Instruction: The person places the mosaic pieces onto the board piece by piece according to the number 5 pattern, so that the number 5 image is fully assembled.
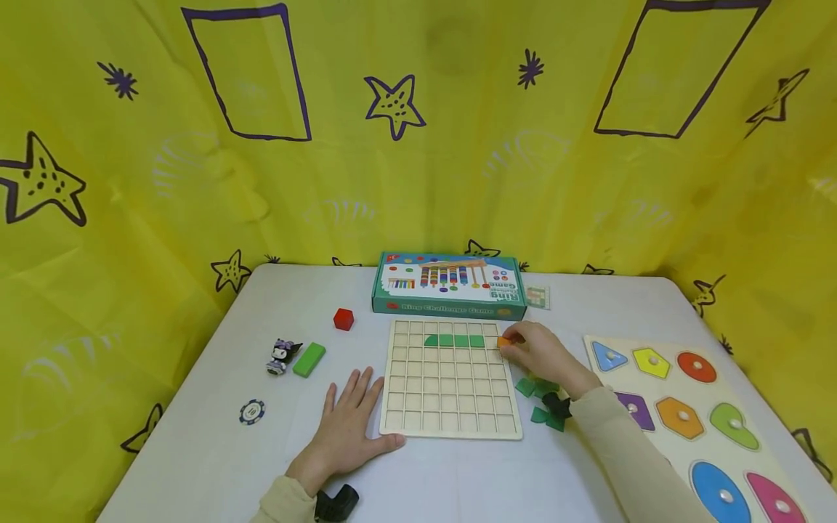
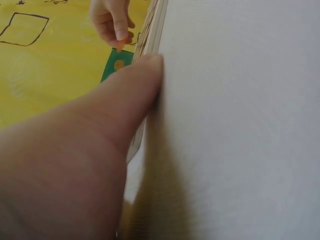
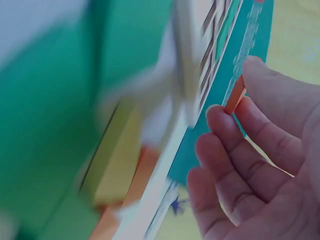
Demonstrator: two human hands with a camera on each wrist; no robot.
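A square wooden grid board (image 1: 451,407) lies flat on the table, with several green tiles (image 1: 461,341) in a row near its far edge. My right hand (image 1: 539,352) pinches a small orange tile (image 3: 236,95) between thumb and fingertips, close beside the board's far right side. Flat on the table at the near left, my left hand (image 1: 349,425) has its fingers spread and its thumb at the board's near left corner. Loose green pieces (image 1: 540,415) lie under and beside the right wrist; blurred green, yellow and orange pieces fill the left of the right wrist view.
Behind the board lies a green game box (image 1: 451,283). A shape puzzle board (image 1: 660,385) with knobbed pieces stands at right. On the left are a red cube (image 1: 343,319), a green block (image 1: 309,360), a small figurine (image 1: 282,357) and a poker chip (image 1: 251,412).
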